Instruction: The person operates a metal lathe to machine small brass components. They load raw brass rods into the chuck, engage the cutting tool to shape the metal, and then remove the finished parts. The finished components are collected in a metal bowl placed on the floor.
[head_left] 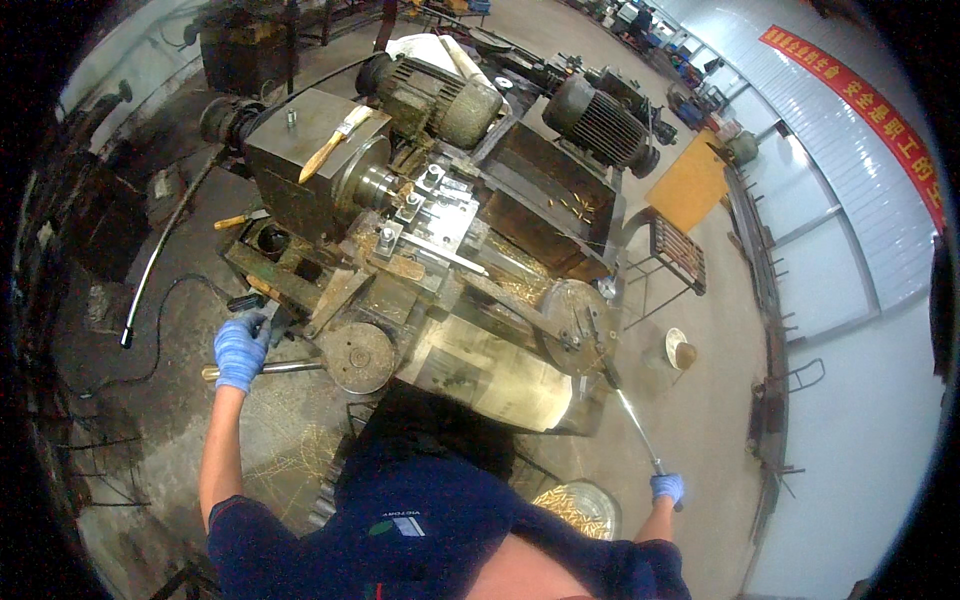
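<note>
- Dark blue shirt (430,490), partly covering a bowl (614,508) of brass-coloured pieces.
- Long silver handle (633,415), shiny, slanting from the right wheel (577,318) of a grimy machine (300,190).
- Paintbrush (338,142) lying on top.
- Right hand (667,488), gloved, stretched out, wrapped around the handle's end.
- Left hand (241,351), gloved, over a metal bar (292,367); cannot tell its grip.

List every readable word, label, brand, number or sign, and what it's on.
Exact wording withheld.
Red banner, upper right: large yellow characters.
Navy shirt: small white lettering beside a white-and-green emblem.
Lathe: no lettering I can make out.
</note>
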